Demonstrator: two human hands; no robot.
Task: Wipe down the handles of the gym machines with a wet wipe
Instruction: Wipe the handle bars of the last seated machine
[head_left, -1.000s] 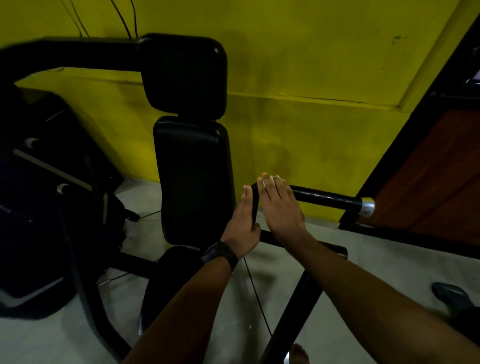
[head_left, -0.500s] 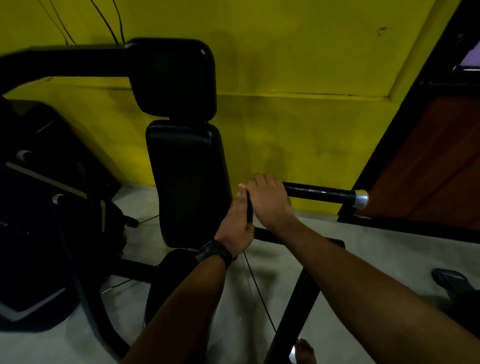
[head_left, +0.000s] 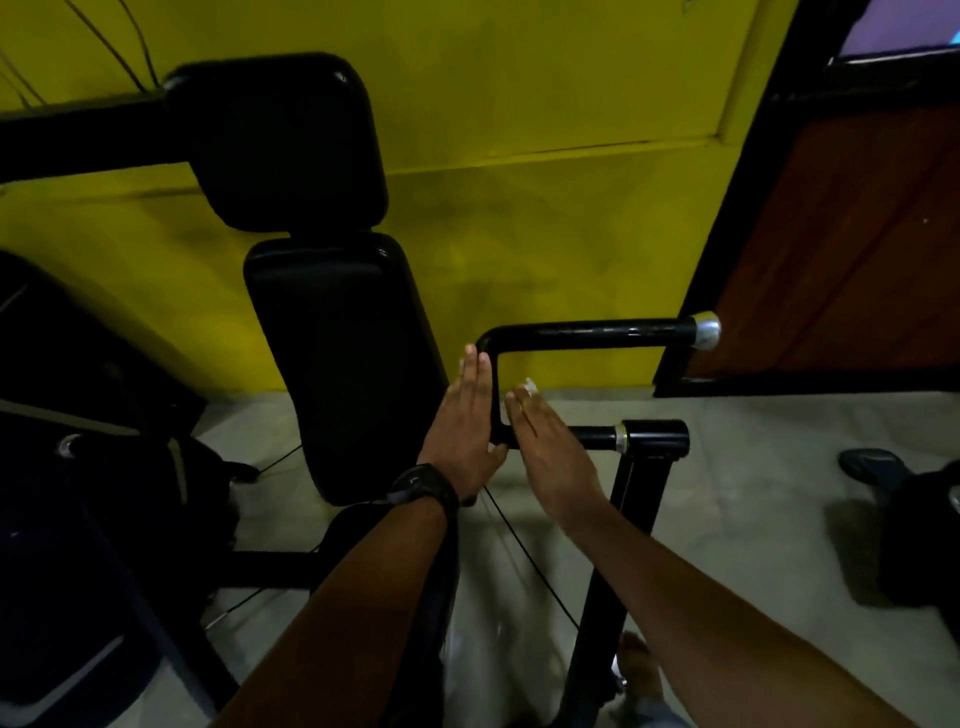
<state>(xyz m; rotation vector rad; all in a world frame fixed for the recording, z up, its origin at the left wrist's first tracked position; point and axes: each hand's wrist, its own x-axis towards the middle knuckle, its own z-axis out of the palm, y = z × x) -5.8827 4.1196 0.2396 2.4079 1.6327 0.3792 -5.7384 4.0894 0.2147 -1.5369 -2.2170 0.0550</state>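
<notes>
The black U-shaped machine handle (head_left: 587, 330) ends in a silver cap at the right. Its short upright section (head_left: 498, 395) runs down to a lower bar (head_left: 592, 437) fixed in a black bracket. My left hand (head_left: 465, 431), a watch on its wrist, lies flat with straight fingers against the left side of the upright section. My right hand (head_left: 550, 452) lies flat with straight fingers on the right side, over the lower bar. A bit of white wet wipe (head_left: 530, 387) shows at its fingertips; the rest is hidden under the hand.
The black back pad (head_left: 337, 364) and head pad (head_left: 280, 140) stand just left of my hands, before a yellow wall. A black post (head_left: 613, 571) and thin cable (head_left: 519, 551) run below. A brown door (head_left: 857, 234) and dark shoe (head_left: 867, 465) lie right.
My right hand has slid off the bend of the top bar, down to the upright section and lower bar. My left hand has stayed flat on the left side. The view shifted.
</notes>
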